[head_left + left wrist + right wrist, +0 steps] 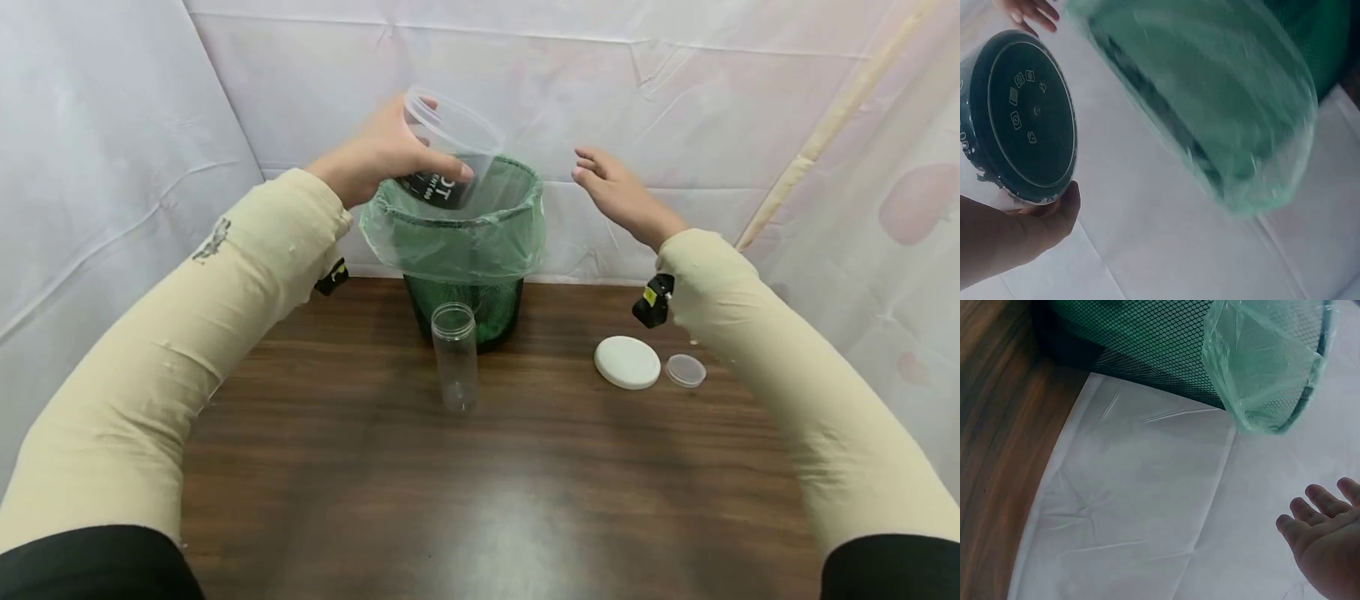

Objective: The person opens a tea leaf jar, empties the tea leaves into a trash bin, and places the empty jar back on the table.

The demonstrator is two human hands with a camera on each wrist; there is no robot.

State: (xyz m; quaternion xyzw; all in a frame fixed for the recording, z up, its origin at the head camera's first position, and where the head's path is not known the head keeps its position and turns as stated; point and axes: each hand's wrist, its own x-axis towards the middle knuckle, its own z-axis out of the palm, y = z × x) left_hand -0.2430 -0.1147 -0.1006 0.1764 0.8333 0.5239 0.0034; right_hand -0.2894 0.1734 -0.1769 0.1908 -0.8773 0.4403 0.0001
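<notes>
My left hand (pixel 382 150) grips a clear plastic tub (pixel 450 125) with a black printed lower part, tilted above the bin's rim. In the left wrist view, the dark round base of the tub (pixel 1032 119) faces the camera, with recycling-type marks on it. Below it stands a black mesh trash bin (pixel 502 308), lined with a green plastic bag (pixel 465 250) folded over the rim. To the right of the bin, my right hand (pixel 618 190) is in the air, holding nothing. The right wrist view shows its relaxed fingers (pixel 1313 515) apart from the bag.
A clear, lidless plastic jar (pixel 456 358) stands on the wooden table (pixel 360 483) in front of the bin. Further right lie a white round lid (pixel 627 362) and a small clear lid (pixel 686 371). White cloth (pixel 315 75) hangs behind.
</notes>
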